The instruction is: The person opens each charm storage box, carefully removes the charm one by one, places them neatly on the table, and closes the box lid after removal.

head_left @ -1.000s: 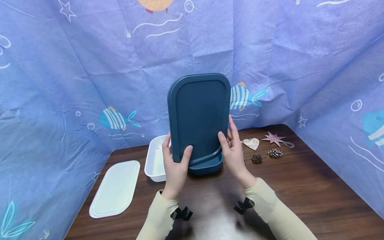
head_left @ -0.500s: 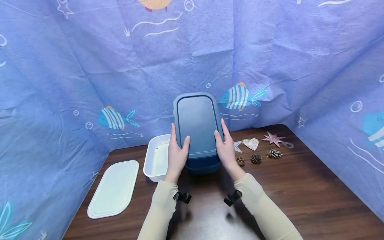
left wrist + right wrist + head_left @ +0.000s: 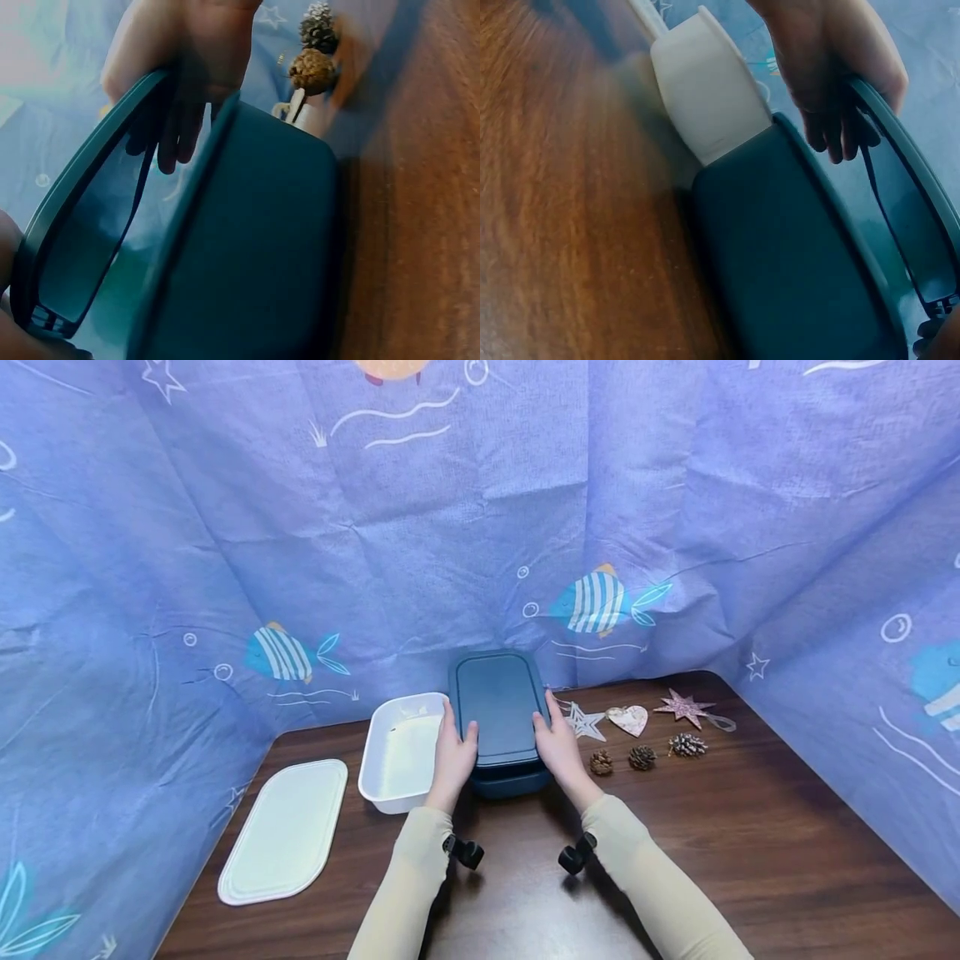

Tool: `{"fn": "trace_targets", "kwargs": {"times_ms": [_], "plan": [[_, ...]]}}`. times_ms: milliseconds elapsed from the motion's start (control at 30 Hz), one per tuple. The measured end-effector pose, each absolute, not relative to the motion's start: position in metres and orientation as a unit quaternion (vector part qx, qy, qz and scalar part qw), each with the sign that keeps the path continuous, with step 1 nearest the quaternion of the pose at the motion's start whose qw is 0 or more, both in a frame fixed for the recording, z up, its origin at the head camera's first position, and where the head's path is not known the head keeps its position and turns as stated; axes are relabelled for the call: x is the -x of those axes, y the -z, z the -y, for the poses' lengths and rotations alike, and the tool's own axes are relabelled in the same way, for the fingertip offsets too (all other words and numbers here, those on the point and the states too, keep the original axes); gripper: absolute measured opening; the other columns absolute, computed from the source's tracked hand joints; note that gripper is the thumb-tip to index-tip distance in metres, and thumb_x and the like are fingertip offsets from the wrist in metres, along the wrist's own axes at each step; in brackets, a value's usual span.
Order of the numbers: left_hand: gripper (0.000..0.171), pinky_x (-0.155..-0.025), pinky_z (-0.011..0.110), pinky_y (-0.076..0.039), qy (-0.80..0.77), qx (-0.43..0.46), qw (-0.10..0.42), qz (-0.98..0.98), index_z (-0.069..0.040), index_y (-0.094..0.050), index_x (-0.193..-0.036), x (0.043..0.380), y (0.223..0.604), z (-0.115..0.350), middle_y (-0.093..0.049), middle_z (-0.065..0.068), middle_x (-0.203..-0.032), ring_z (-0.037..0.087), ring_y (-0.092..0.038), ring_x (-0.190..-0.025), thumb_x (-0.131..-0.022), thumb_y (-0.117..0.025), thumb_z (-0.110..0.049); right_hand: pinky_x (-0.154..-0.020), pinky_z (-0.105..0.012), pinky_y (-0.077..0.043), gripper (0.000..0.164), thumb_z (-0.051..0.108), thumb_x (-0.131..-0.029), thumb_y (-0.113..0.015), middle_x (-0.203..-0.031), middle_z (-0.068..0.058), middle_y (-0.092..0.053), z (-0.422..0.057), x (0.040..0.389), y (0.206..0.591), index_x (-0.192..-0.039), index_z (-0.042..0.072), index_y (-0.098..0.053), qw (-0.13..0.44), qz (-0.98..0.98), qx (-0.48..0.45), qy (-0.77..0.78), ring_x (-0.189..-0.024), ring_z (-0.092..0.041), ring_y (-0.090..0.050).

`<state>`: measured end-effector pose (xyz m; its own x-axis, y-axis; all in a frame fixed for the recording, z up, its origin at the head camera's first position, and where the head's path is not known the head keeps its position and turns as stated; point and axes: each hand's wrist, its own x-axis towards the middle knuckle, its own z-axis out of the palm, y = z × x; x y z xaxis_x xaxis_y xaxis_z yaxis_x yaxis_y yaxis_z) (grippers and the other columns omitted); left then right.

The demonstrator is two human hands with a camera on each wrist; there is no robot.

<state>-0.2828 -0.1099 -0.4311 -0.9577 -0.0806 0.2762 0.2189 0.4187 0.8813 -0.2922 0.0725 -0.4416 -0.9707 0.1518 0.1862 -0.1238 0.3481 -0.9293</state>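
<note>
A dark blue lid (image 3: 497, 706) is held level-ish over the matching dark blue box (image 3: 512, 783), with a gap between them in both wrist views. My left hand (image 3: 454, 758) grips the lid's left edge, thumb on top and fingers underneath. On the opposite edge my right hand (image 3: 558, 748) holds it the same way. The right wrist view shows the left hand's fingers (image 3: 832, 135) under the rim, above the box wall (image 3: 780, 232). Seen from the left wrist, the lid's underside (image 3: 82, 232) faces the box's opening.
Left of the blue box stands a white box (image 3: 401, 760), close beside it, its white lid (image 3: 285, 832) flat further left. To the right lie a white star (image 3: 583, 722), a heart (image 3: 628, 719), a pink star (image 3: 683, 707) and several pine cones (image 3: 642, 757). A patterned curtain (image 3: 480, 527) hangs behind.
Both hands have lowered the blue lid from a raised, steeply tilted position down close over the blue box. The white star and pine cones at the right have come into view.
</note>
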Motion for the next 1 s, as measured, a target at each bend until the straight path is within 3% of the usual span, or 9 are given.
{"fn": "trace_targets", "kwargs": {"times_ms": [233, 1000], "plan": [[0.069, -0.122, 0.050, -0.019, 0.539, 0.018, 0.114, 0.834, 0.007, -0.013, -0.158, 0.286, 0.442, 0.109, -0.021, 0.029, -0.161, 0.040, -0.020, -0.150, -0.105, -0.051, -0.014, -0.119, -0.054, -0.025, 0.058, 0.020, -0.106, -0.047, -0.158, -0.024, -0.033, -0.071, 0.296, 0.450, -0.159, 0.005, -0.028, 0.102, 0.818, 0.023, -0.566, -0.145, -0.042, -0.032], [0.064, -0.122, 0.049, -0.018, 0.534, 0.007, 0.115, 0.837, 0.012, -0.018, -0.155, 0.281, 0.445, 0.092, -0.022, 0.031, -0.160, 0.040, -0.020, -0.150, -0.104, -0.049, -0.010, -0.121, -0.051, -0.020, 0.058, 0.021, -0.106, -0.042, -0.160, -0.022, -0.030, -0.085, 0.288, 0.457, -0.159, 0.003, -0.027, 0.078, 0.826, 0.040, -0.556, -0.148, -0.040, -0.026]]}}
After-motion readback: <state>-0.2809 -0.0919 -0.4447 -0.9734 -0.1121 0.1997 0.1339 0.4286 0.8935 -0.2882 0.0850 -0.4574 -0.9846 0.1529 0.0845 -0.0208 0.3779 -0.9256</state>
